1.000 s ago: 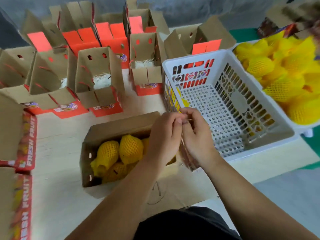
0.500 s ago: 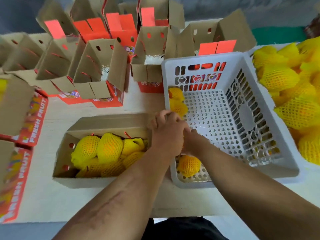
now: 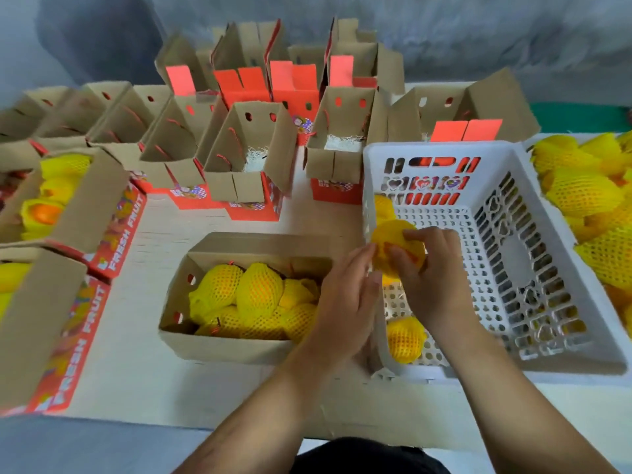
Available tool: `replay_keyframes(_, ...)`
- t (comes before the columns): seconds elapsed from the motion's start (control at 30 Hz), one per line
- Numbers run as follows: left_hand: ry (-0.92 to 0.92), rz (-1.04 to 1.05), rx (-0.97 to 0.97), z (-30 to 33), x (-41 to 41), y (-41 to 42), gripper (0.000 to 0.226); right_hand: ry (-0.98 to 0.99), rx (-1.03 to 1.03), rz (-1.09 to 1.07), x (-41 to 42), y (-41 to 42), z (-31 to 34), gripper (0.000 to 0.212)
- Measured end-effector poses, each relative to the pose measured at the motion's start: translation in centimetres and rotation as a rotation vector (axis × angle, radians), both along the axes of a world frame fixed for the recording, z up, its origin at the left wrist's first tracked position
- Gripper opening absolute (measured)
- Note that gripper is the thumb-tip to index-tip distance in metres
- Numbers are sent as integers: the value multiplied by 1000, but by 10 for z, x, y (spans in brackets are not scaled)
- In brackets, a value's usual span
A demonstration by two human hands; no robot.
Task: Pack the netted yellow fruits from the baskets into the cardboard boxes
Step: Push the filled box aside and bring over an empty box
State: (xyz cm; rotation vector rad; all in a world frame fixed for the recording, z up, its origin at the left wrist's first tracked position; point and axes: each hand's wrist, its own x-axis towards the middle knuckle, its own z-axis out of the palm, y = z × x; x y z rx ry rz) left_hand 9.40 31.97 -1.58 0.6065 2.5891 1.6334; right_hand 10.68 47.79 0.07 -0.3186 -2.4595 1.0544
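My right hand point(image 3: 427, 268) grips a netted yellow fruit point(image 3: 390, 239) at the left wall of the white plastic basket point(image 3: 533, 268). My left hand point(image 3: 345, 295) lies beside it with straight fingers touching the fruit's left side. Another netted fruit point(image 3: 405, 340) lies in the basket's near left corner, and one more point(image 3: 383, 206) sits at the far left. Just left of the basket, an open cardboard box point(image 3: 219, 347) holds several netted fruits point(image 3: 253, 299).
A second basket heaped with netted fruits point(image 3: 588, 213) stands at the right edge. Two filled "FRESH FRUIT" boxes point(image 3: 102, 213) stand at the left. Several open, upright cardboard boxes point(image 3: 249, 159) with red flaps crowd the back of the table.
My hands have parted from their clasp at the basket's left wall. My right hand has taken hold of a netted fruit and raised it; the view has shifted back.
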Motion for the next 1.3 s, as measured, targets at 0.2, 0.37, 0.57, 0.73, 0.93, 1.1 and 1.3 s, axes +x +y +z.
replay_keyframes(0.2,-224,134,273,19,-14,-49,35,-30,-85,22,-7,-84,22,40)
replay_keyframes(0.37,134,139,-32,14,-17,-117,27,53,-32,100,10,-147,12,35)
replay_keyframes(0.57,114,-85,-655,-6,-27,-200,28,-414,422,-29,13,-187,-35,27)
replay_keyframes(0.73,21,275,-669,-5,-69,-287,57,-424,54,-426,29,-198,-43,60)
replay_keyframes(0.93,-409,-5,-423,-3,-64,-322,77,-602,-84,-322,12,-203,-40,41)
replay_keyframes(1.1,-428,196,-331,-19,-48,-377,82,-421,-102,-239,-58,-258,-32,32)
replay_keyframes(1.3,-688,744,57,-32,-24,-439,95,-236,-313,16,-167,-401,-38,69)
